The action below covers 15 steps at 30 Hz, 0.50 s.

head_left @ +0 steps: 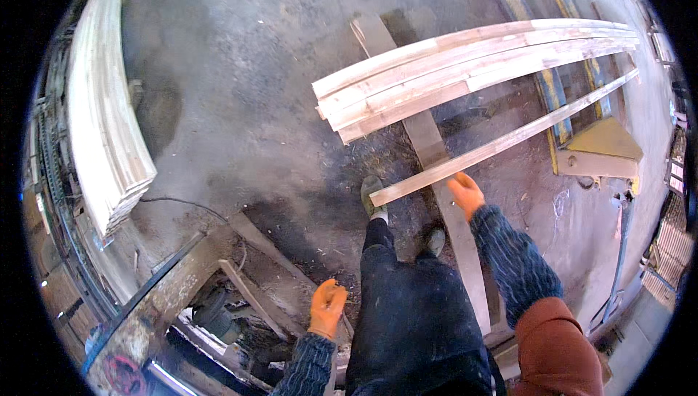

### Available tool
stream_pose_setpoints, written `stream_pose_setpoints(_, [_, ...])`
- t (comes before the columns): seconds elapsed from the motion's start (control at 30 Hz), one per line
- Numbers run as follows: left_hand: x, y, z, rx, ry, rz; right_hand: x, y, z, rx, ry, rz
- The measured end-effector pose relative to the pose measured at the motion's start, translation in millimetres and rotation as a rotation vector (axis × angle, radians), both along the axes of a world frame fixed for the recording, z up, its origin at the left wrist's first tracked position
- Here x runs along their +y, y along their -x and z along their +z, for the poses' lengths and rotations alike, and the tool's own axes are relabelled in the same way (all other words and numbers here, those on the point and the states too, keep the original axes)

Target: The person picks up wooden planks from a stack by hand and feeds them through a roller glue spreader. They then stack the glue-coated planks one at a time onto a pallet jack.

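My right hand (465, 192), in an orange glove, grips a long thin wooden slat (509, 140) near its near end; the slat runs up and to the right. Beyond it lies a stack of pale wooden boards (465, 69) resting across a grey plank (436, 156) on the floor. My left hand (327, 307), also orange-gloved, hangs at my side with fingers loosely curled and holds nothing. My dark trousers and shoes (373, 196) show between the hands.
A tall pile of pale boards (105, 120) stands at the left. A metal machine frame with a pit (189, 294) sits at the lower left, with a black cable (189, 207) on the dusty concrete floor. Yellow-painted metal parts (603, 141) lie at the right.
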<state>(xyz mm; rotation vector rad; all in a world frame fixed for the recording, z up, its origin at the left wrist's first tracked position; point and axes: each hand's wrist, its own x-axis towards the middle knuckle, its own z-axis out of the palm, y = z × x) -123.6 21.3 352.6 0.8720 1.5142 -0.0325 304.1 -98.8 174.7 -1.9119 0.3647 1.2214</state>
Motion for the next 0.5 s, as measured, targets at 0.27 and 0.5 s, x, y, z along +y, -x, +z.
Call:
stream_pose_setpoints(0.27, [68.4,-4.9,-70.9,0.114,0.011,-0.119,174.9,-12.1,-187.4,0.269,-0.510,-0.416])
stream_pose_setpoints(0.5, [131.2,-133.7,-150.6,-0.036,-0.435,-0.551,201.3,-3.2,-211.9,0.304,-0.581,-0.708])
